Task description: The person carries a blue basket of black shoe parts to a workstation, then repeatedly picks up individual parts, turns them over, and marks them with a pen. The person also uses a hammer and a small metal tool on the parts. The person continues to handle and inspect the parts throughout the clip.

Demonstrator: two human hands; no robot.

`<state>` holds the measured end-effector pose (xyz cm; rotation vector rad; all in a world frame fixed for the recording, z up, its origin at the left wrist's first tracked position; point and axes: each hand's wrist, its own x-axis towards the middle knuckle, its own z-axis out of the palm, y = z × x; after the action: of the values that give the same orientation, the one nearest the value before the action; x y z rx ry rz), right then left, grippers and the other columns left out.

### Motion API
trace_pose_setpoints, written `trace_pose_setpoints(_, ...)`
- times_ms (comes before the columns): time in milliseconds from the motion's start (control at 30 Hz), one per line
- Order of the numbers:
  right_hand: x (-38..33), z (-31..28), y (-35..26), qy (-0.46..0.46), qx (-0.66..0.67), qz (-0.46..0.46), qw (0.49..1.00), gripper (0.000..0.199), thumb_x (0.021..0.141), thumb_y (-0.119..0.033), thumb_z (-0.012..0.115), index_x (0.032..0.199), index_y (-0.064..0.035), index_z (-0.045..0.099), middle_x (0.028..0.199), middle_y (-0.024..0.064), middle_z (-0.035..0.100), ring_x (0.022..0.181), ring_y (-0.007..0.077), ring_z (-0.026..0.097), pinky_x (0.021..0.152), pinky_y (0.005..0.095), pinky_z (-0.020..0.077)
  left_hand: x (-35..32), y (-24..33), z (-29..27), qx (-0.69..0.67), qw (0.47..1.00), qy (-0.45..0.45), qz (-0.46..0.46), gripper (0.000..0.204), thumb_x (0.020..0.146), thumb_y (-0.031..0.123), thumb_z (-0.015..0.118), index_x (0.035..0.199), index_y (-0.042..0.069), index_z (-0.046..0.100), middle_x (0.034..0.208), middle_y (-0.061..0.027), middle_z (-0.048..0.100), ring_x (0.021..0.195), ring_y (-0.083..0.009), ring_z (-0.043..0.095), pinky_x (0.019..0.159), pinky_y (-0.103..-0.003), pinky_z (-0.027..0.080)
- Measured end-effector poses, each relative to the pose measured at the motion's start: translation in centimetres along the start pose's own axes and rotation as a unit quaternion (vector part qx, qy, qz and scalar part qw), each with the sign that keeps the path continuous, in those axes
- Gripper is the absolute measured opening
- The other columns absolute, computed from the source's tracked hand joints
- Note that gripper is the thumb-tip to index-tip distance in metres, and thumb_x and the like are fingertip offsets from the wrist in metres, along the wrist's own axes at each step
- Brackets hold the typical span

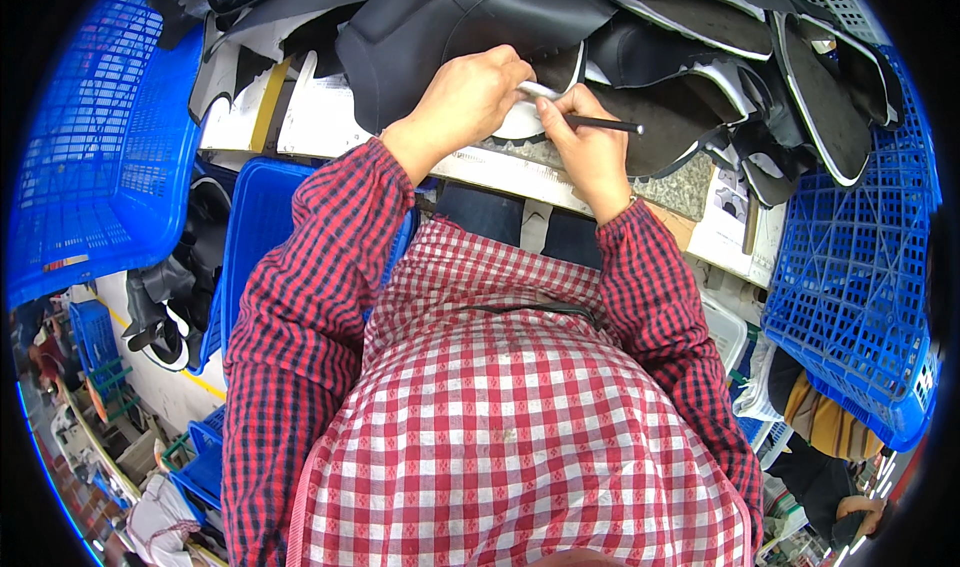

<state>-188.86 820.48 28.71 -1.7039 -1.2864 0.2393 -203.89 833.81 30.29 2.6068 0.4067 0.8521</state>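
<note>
Blue crates [100,137] flank my hands; dark cut pieces [480,17] pile beyond my fingers. My left hand [465,97] pinches a white-edged piece [525,117]; my right hand [590,147] grips a pen [605,124].

Left hand [465,97] curled, right hand [585,142] pinching (fingers closed), wrists near

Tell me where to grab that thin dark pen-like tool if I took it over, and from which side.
Grip the thin dark tool on its free end, which pokes out to the right of the right hand. Come from the right, along its near-level shaft: the other end is buried in the fingers against the white-edged piece that the left hand pins.
</note>
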Motion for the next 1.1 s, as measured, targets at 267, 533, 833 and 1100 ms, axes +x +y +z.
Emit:
trace_pose_setpoints(267,-0.1,-0.5,-0.6,-0.041,0.005,0.024,0.999,0.028,0.090,-0.026,0.078,0.077,-0.0065,0.062,0.064,0.0053,0.064,0.055,0.0163,0.059,0.055,0.0330,0.0454,-0.2,-0.2,-0.1,-0.008,1.000,-0.005,-0.008,0.021,0.086,0.007,0.071,0.106,0.002,0.070,0.100,-0.0138,0.066,0.090,-0.0353,0.069,0.079,-0.042,0.056)
trace_pose_setpoints(533,-0.3,-1.4,-0.4,-0.054,0.206,0.095,0.972,0.026,0.096,-0.022,0.073,0.080,-0.0057,0.060,0.065,0.0000,0.063,0.061,0.0071,0.056,0.057,0.0276,0.0442,0.9,1.4,-3.1,-0.104,0.987,-0.103,-0.066,0.027,0.086,0.012,0.076,0.111,0.003,0.071,0.103,-0.0111,0.068,0.096,-0.0269,0.069,0.085,-0.033,0.054)
trace_pose_setpoints(833,-1.2,-1.8,-0.5,-0.041,0.277,0.028,0.960,0.024,0.101,-0.014,0.066,0.082,-0.0081,0.052,0.071,-0.0023,0.057,0.065,0.0041,0.050,0.062,0.0217,0.0401,4.6,-4.1,-12.1,0.141,0.967,0.015,-0.211,0.095,0.070,0.049,0.089,0.142,0.000,0.050,0.134,-0.0254,0.058,0.126,-0.0446,0.051,0.108,-0.049,0.041)
trace_pose_setpoints(1100,-1.8,-2.1,-0.5,-0.049,0.317,0.023,0.947,0.023,0.101,-0.014,0.066,0.084,-0.0072,0.052,0.077,-0.0004,0.056,0.066,0.0055,0.053,0.063,0.0217,0.0422,0.9,2.7,-19.1,-0.141,0.964,0.110,-0.197,0.039,0.075,0.021,0.087,0.097,-0.004,0.068,0.091,-0.0094,0.069,0.087,-0.0157,0.064,0.084,-0.032,0.052)
